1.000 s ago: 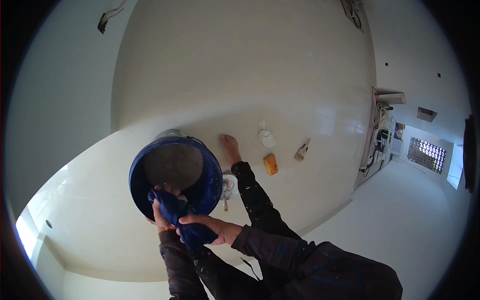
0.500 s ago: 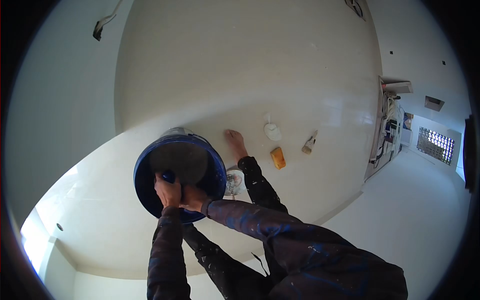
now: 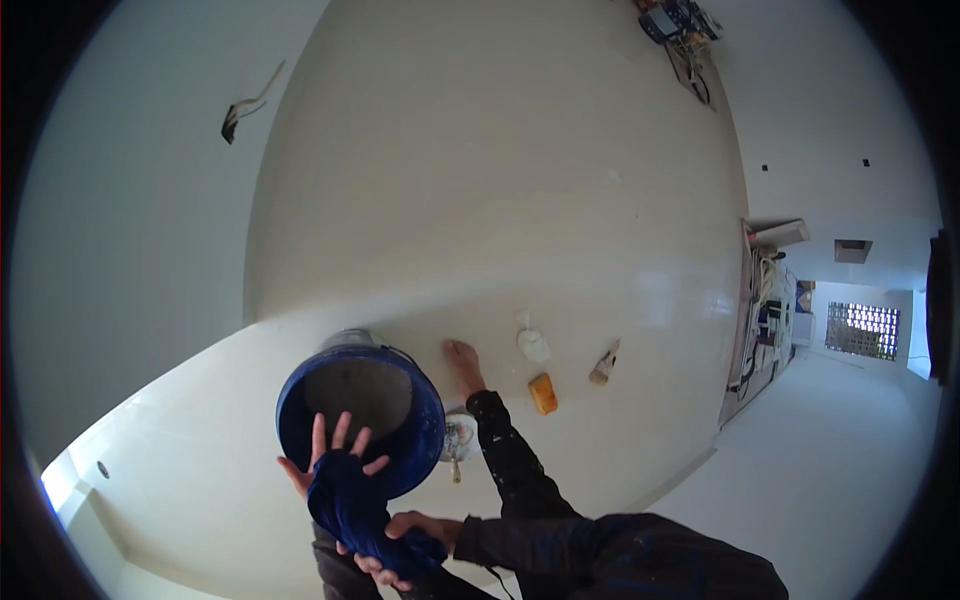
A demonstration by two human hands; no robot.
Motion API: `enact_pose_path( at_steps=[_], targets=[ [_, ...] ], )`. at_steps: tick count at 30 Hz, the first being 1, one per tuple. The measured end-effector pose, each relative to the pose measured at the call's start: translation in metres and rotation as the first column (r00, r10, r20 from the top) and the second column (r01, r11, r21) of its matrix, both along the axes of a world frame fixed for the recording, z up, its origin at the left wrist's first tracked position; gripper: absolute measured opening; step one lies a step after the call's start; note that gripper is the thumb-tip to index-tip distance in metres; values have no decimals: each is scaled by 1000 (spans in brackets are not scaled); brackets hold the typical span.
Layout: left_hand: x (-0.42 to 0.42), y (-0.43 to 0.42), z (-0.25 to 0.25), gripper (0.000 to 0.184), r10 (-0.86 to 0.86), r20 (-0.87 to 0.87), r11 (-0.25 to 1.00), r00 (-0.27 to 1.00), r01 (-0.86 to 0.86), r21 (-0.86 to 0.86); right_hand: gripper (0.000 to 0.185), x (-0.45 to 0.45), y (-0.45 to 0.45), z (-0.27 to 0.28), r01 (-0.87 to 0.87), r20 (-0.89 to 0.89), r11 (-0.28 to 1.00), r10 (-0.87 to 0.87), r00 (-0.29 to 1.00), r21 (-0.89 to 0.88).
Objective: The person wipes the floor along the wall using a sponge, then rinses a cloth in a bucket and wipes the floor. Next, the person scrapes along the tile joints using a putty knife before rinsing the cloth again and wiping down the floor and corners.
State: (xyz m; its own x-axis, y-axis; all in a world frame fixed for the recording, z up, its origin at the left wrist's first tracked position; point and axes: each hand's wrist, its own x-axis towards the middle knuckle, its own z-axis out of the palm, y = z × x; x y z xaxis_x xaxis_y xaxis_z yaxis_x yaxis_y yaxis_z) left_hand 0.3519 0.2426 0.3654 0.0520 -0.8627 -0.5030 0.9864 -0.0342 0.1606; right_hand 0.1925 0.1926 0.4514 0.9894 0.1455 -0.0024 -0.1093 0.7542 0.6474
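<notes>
My left hand is held over the near rim of a blue bucket, fingers spread apart. A dark blue cloth lies across its palm and around the wrist. Lower down, my right hand grips the cloth, its fingers curled around it at the left forearm. Grey liquid-looking contents show inside the bucket. Beside the bucket, a small tub with a handle sticking out stands partly hidden.
On the pale floor lie a yellow sponge, a paintbrush and a white lump. My bare foot stands near the bucket. Cables and tools line the right wall, and wires hang from a wall box at left.
Both hands have come up out of the bucket toward me. My left hand has opened, and the blue cloth now spreads over it. The view has shifted, so the floor items appear lower.
</notes>
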Motion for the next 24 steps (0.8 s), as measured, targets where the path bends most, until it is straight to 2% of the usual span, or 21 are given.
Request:
enact_pose_path(
  at_steps=[2, 3, 4, 6, 7, 8, 9, 10, 11, 12, 13, 14, 15, 16, 17, 18, 19, 21, 22, 24],
  targets=[
    [-18, -17, 18, 96, 32, -40, 952, 999, -43, -303, 63, 5, 8, 12, 75, 46, 992, -80, 996, 102],
    [-24, -21, 29, 91, 78, -168, 918, 983, -136, -371, 63, 5, 8, 16, 88, 29, 990, -92, 995, 108],
    [-31, -23, 26, 91, 87, -170, 916, 982, -146, -374, 63, 4, 7, 19, 93, -5, 991, -93, 996, 98],
    [-42, -28, 18, 67, 192, -455, 711, 870, -443, -547, 63, 2, 4, 29, 100, -90, 993, -95, 991, 55],
    [-34, -36, 38, 39, 234, -462, 783, 855, -448, -432, 63, -1, 2, 33, 86, -156, 996, -84, 984, 2],
    [-20, -33, 53, 39, 230, -463, 780, 856, -446, -438, 62, -2, 0, 36, 38, -241, 996, -56, 969, -81],
    [-1, -25, 65, 31, 160, -80, 938, 984, -177, -298, 62, -5, -5, 37, -80, -358, 977, 5, 934, -196],
    [12, -18, 69, 26, -24, 288, 998, 957, 37, -40, 60, -6, -12, 32, -293, -484, 880, 84, 871, -374],
    [16, -12, 70, 21, -221, 494, 962, 841, 104, 254, 57, -7, -20, 27, -518, -601, 710, 167, 781, -476],
    [14, -10, 69, 21, -223, 500, 962, 837, 105, 253, 51, -1, -21, 31, -666, -717, 488, 111, 689, -564],
    [10, -8, 66, 21, -435, 574, 861, 694, 134, 491, 51, 1, -12, 19, -659, -709, 489, 109, 696, -572],
    [6, -5, 58, 20, -636, 568, 707, 522, 100, 700, 45, 2, -1, -8, -733, -732, 221, 101, 674, -644],
    [3, -1, 41, 20, -676, 614, 685, 408, 40, 727, 40, 4, 10, -34, -748, -751, -64, 78, 656, -660],
    [0, 3, 24, 20, -715, 636, 658, 289, -29, 753, 40, 9, 17, -54, -739, -742, -62, 71, 667, -670],
    [0, -5, 21, 19, -741, 668, 667, 70, -39, 744, 38, 13, 22, -71, -659, -673, -349, -100, 733, -666],
    [-1, -12, 17, 20, -731, 665, 677, -152, -43, 735, 37, 14, 24, -86, -566, -552, -608, -238, 799, -557],
    [-2, -15, 6, 20, -728, 666, 680, -164, -45, 732, 37, 16, 22, -95, -565, -543, -605, -246, 803, -561],
    [-1, -19, -21, 23, -824, 550, 562, -134, -82, 823, 34, 24, 21, -116, -492, -475, -734, -261, 841, -468],
    [0, -20, -33, 24, -850, 504, 521, -154, -108, 847, 34, 29, 24, -125, -488, -462, -720, -259, 848, -494],
    [9, -17, -55, 26, -876, 447, 475, -182, -160, 865, 45, 39, 22, -148, -566, -680, -657, -110, 725, -497]
  ],
)
